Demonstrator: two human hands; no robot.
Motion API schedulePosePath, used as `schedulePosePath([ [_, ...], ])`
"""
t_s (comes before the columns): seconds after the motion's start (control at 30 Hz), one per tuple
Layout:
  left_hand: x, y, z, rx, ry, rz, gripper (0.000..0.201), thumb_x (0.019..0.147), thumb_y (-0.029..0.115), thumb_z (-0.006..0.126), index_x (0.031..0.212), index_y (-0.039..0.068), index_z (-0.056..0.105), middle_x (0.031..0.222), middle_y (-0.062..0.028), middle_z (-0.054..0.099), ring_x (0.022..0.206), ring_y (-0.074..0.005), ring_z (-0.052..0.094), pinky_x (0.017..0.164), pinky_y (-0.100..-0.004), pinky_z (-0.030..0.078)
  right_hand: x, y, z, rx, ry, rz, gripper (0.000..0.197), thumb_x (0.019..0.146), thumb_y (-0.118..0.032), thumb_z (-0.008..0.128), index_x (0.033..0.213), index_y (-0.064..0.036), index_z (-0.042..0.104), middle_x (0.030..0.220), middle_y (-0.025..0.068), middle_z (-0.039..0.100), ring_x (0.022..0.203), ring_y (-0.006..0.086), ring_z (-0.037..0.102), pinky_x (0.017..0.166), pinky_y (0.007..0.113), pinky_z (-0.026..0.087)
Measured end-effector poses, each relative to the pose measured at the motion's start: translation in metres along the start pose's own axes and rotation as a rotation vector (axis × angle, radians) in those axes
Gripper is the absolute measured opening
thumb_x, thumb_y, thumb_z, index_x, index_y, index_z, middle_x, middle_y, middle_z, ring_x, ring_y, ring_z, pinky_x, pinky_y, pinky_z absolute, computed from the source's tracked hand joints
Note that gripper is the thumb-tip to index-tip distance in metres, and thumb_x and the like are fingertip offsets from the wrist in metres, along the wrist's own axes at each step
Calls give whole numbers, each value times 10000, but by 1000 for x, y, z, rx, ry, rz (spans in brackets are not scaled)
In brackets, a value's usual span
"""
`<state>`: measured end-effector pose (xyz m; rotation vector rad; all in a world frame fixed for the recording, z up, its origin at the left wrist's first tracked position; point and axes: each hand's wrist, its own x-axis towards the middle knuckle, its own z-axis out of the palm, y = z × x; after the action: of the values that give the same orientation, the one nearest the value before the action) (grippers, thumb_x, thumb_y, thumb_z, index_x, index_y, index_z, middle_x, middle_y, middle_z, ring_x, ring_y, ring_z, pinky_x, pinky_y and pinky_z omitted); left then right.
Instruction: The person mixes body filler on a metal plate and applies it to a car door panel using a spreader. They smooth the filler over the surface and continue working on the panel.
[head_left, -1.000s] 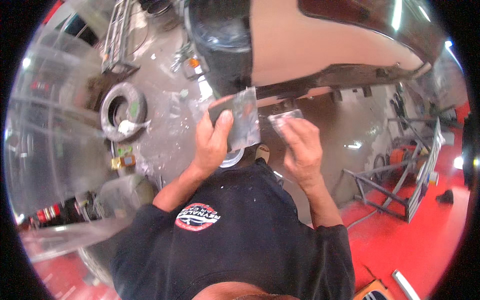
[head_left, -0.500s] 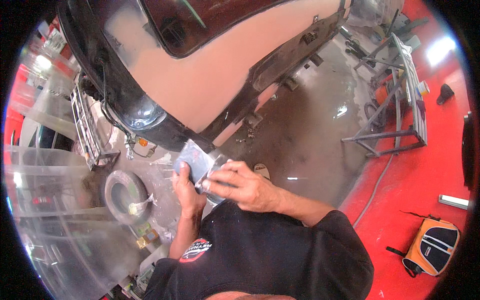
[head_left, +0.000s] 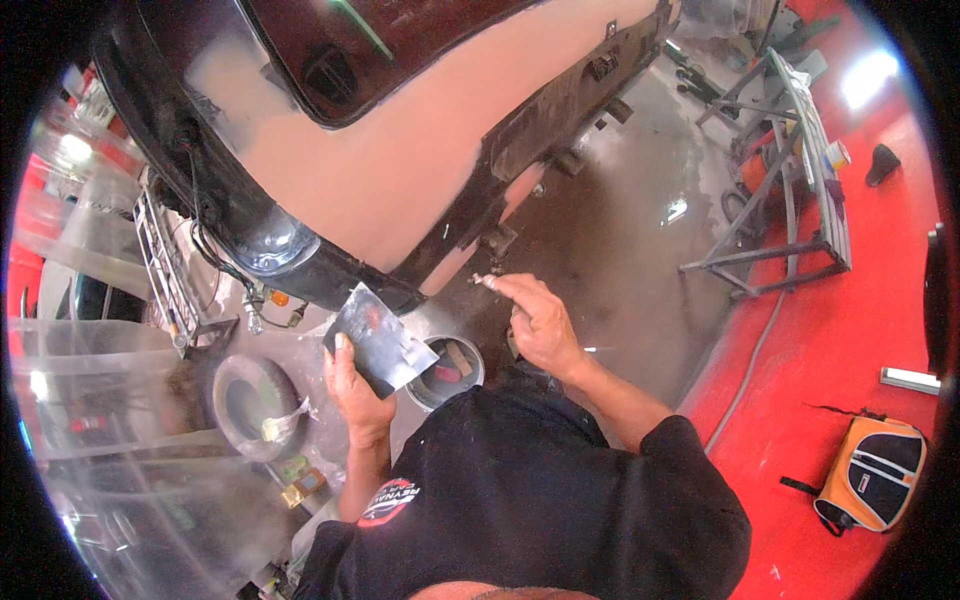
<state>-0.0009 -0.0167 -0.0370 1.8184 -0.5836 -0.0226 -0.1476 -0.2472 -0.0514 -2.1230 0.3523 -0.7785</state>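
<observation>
A flat rectangular plate [head_left: 382, 345], grey-white with smears and a reddish patch, is gripped along its lower left edge by my left hand [head_left: 357, 398], thumb on top. Apart from it, to the right, my right hand [head_left: 545, 325] is held out with fingers curled together. A small whitish bit [head_left: 484, 281] shows at its fingertips; I cannot make out what it is. Just beyond both hands stands the rear corner of a vehicle, its body panel [head_left: 380, 190] coated in pinkish-beige. Below the plate's right corner sits a round bucket [head_left: 479, 360] with pieces inside.
A lamp [head_left: 285, 248] and loose wiring hang at the vehicle's corner. On the left are a tire [head_left: 228, 410] and plastic sheeting [head_left: 110, 400]. A metal frame stand [head_left: 785, 270], a cable [head_left: 757, 350] and an orange-black backpack [head_left: 868, 475] lie to the right.
My right hand has left the plate and moved right and forward. My left hand still grips the plate, which has shifted slightly left, and the bucket behind is now in plain sight.
</observation>
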Motion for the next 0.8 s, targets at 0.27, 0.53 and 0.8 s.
schedulePosePath([
  [0.27,-2,-5,10,-697,-41,-598,322,930,84,580,1243,5,582,1170,-95,667,1007,-204,664,886,-340,528,-32,8,5,256,-27,316,512,800,111,509,1281,-13,633,1216,169,665,1124,342,645,1002,363,484],
  [0.53,7,36,48,-98,-243,-110,326,1012,130,552,1271,-66,577,1180,-132,652,1055,-216,604,954,-369,470,-27,-14,17,-143,-239,-204,466,785,-49,620,1222,-187,702,1176,12,657,1051,269,577,937,401,495],
  [0.8,23,49,54,-375,272,-308,410,1008,253,615,1258,-57,516,1161,-146,618,1007,-213,598,867,-380,519,-25,-22,4,76,-191,-268,478,764,-89,640,1233,-160,702,1268,41,626,1164,290,532,1002,448,454],
])
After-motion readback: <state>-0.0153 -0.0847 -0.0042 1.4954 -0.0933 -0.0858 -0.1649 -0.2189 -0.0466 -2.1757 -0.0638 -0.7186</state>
